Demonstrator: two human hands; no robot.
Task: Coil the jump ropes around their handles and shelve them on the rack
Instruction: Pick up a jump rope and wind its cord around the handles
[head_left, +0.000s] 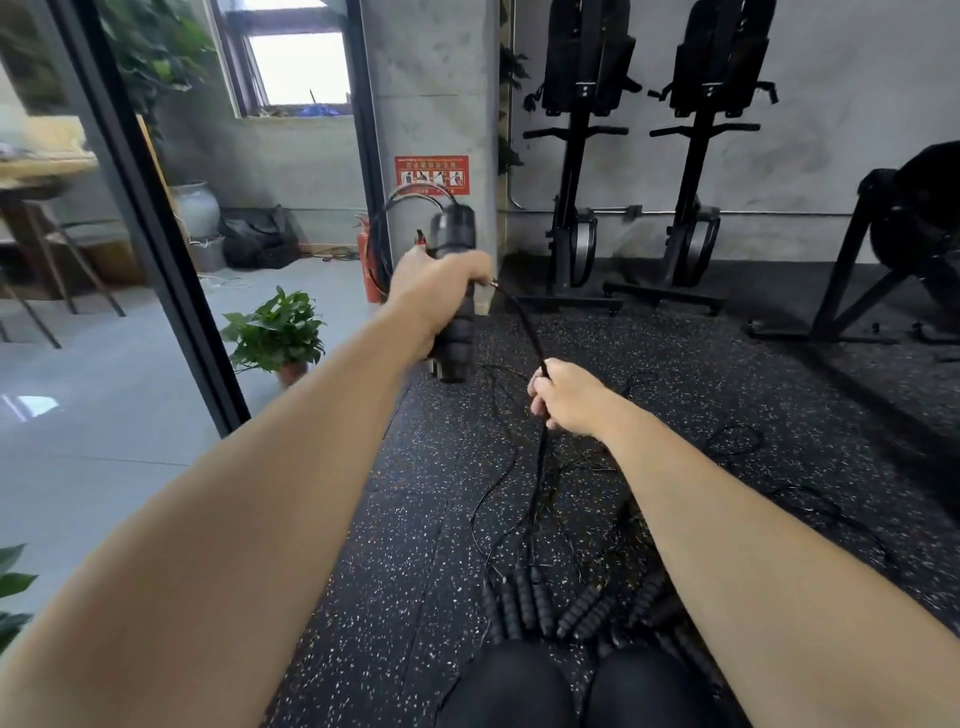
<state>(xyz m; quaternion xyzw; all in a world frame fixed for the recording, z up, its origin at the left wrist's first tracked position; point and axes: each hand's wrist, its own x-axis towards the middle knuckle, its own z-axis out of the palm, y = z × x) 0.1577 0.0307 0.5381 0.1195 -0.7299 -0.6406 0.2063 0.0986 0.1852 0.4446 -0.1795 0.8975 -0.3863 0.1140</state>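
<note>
We record: left hand (439, 293) clenched round upright black handles (453, 340), 11 o'clock | right hand (569, 397) pinching taut rope (519, 317), 3 o'clock near centre | spare handles (540, 608) heaped on floor (363, 571), 6 o'clock.

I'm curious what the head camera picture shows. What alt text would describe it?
A person's left hand grips a black jump rope handle upright while the right hand pinches its thin rope, pulled taut between them. More foam handles and tangled ropes lie on the speckled gym floor near the person's knees; two exercise machines stand by the wall.
</note>
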